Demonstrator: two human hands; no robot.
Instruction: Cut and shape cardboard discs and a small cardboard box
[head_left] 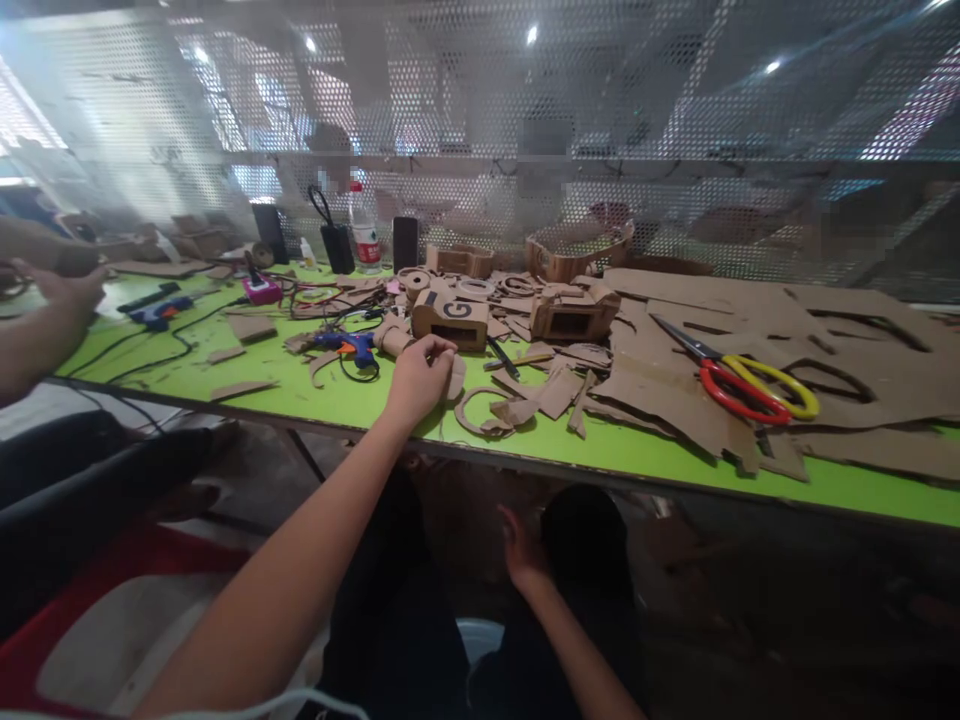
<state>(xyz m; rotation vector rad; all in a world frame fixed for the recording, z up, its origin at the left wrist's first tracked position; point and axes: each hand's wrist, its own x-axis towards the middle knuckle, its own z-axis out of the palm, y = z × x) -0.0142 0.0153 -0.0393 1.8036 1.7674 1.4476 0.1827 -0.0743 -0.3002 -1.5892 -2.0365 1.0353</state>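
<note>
My left hand (421, 378) is at the table's front edge, thumb and fingers pinched on a small rounded cardboard piece (457, 380). Just behind it sits a cardboard box shape (450, 318) with a dark slot and a printed letter G. A cardboard tube (391, 335) and a blue glue gun (352, 346) lie to the left of that hand. To its right is a cardboard ring (474, 418) among torn scraps. Below the tabletop, my right hand (523, 552) hangs near my knee, thumb apart from the fingers, with nothing visible in it.
Large cardboard sheets (660, 375) cover the right side, with red-and-yellow scissors (739, 385) on top. A second cardboard box shape (574, 312), a pencil (525, 361) and a water bottle (366, 235) stand or lie farther back. Another person's hand (64, 295) is at far left near cables.
</note>
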